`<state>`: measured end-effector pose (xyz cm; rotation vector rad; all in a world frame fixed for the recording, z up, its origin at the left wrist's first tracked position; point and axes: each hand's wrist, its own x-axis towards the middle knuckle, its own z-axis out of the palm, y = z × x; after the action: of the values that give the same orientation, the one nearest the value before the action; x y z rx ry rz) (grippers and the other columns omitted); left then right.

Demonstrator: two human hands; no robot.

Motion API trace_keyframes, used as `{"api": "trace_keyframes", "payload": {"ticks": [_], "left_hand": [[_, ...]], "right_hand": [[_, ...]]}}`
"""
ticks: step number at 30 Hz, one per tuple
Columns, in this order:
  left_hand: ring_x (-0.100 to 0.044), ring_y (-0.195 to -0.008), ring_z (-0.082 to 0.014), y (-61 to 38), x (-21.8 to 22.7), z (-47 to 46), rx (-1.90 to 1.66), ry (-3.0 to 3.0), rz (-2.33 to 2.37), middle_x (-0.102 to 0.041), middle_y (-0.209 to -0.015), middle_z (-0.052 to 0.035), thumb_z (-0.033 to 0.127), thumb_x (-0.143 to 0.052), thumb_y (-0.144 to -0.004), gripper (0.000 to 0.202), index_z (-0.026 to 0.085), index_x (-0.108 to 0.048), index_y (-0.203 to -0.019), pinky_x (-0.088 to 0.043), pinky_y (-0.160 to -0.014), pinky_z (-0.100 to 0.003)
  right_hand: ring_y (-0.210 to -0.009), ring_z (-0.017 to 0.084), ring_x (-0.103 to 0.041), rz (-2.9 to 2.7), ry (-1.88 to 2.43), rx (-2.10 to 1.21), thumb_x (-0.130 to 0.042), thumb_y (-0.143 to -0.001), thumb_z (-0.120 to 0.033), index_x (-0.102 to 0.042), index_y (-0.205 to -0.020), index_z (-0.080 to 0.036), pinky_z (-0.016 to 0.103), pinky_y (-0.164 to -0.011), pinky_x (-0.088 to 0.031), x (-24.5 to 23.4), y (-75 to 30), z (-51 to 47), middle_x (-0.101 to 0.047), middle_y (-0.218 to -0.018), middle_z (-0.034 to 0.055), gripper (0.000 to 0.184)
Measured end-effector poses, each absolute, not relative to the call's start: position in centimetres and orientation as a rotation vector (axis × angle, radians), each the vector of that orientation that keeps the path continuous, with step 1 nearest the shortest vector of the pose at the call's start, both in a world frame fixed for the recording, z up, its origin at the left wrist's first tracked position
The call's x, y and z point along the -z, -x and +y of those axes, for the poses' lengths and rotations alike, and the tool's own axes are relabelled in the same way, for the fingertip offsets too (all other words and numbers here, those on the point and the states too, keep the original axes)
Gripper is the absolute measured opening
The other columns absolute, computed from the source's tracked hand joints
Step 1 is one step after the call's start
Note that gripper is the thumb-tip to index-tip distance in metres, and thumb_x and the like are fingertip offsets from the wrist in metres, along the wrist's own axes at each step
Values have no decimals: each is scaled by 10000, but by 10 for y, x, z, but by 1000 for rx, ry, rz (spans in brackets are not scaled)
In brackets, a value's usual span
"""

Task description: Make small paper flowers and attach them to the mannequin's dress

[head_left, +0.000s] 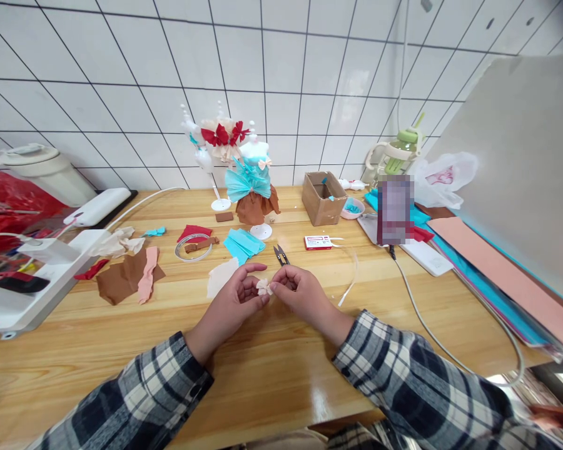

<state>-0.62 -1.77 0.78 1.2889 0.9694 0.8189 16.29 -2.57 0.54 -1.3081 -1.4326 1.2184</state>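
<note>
A small cream crepe-paper bow point(263, 287) is pinched between the thumb and fingers of my right hand point(304, 297). At its left edge is my left hand point(237, 294), index finger stretched out above and thumb just below the bow, fingers apart; whether they touch it is hard to tell. Just beyond my hands lie dark thread snips point(280, 255) with their blades pointing away. To the left, a cream paper piece point(219, 277) lies partly behind my left hand, and folded turquoise crepe paper point(244, 245) is farther back.
A dress stand with a turquoise-and-brown paper dress point(252, 187) stands at the back, near a cardboard box point(324, 199). A power strip point(51, 281) and brown paper point(122, 278) lie left. On the right are a propped phone point(395, 209), its cable point(413, 306) and a small red-white box point(318, 242).
</note>
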Motion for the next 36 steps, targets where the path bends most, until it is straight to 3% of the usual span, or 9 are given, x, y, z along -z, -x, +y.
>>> {"api": "trace_keyframes", "payload": {"ticks": [4, 13, 18, 21, 25, 29, 32, 36], "left_hand": [[-604, -827, -132, 7, -9, -18, -857, -1191, 996, -637, -873, -5, 291, -740, -713, 549, 199, -474, -1185, -455, -779, -257], [-555, -676, -85, 5, -12, -18, -847, -1141, 963, -602, -704, 59, 281, -754, -715, 513, 212, -478, -1142, -407, -650, -187], [-579, -714, -96, 9, -7, -16, -848, -1101, 925, -635, -761, 34, 265, -759, -716, 522, 214, -492, -1162, -432, -683, -206], [-614, -793, -117, 11, -3, -14, -868, -1044, 949, -669, -860, -10, 288, -766, -709, 411, 183, -567, -1053, -460, -757, -239], [-619, -743, -109, 11, 0, -13, -884, -981, 1020, -683, -811, -9, 322, -793, -671, 313, 153, -630, -879, -475, -730, -231], [-629, -747, -120, 10, -1, -12, -912, -1003, 1039, -699, -788, -11, 352, -793, -662, 310, 157, -653, -859, -480, -729, -235], [-622, -718, -121, 9, -5, -12, -884, -1048, 1069, -696, -760, -2, 356, -804, -638, 310, 161, -657, -830, -474, -711, -235], [-584, -669, -113, 7, -11, -14, -768, -1255, 1096, -687, -736, -2, 371, -768, -680, 259, 164, -683, -810, -445, -647, -217]], "right_hand": [[-530, 78, -408, -1424, 1306, -1221, -606, -735, -298, -590, -735, -169, 206, -490, -331, -3, -163, -25, -541, -618, -40, 131], [-528, 77, -419, -1446, 1310, -1220, -610, -732, -299, -587, -699, -166, 208, -495, -323, -6, -161, -28, -536, -596, -46, 139], [-544, 82, -443, -1425, 1300, -1233, -616, -733, -311, -588, -710, -166, 212, -515, -348, -3, -162, -26, -552, -618, -39, 149], [-548, 86, -447, -1361, 1279, -1249, -622, -725, -311, -583, -709, -166, 214, -519, -356, -3, -162, -25, -561, -622, -34, 151], [-551, 92, -465, -1347, 1262, -1275, -635, -726, -320, -610, -715, -161, 219, -530, -371, -4, -162, -25, -581, -625, -25, 161], [-580, 102, -487, -1426, 1287, -1224, -561, -813, -351, -706, -898, -148, 229, -569, -390, -2, -166, -24, -598, -642, -10, 264], [-533, 80, -419, -1439, 1332, -1146, -550, -832, -357, -669, -1127, -190, 222, -550, -370, -1, -168, -23, -609, -709, -19, 359], [-537, 74, -390, -1523, 1318, -1094, -632, -767, -360, -716, -899, -175, 216, -513, -343, -3, -167, -23, -628, -772, 1, 242]]}}
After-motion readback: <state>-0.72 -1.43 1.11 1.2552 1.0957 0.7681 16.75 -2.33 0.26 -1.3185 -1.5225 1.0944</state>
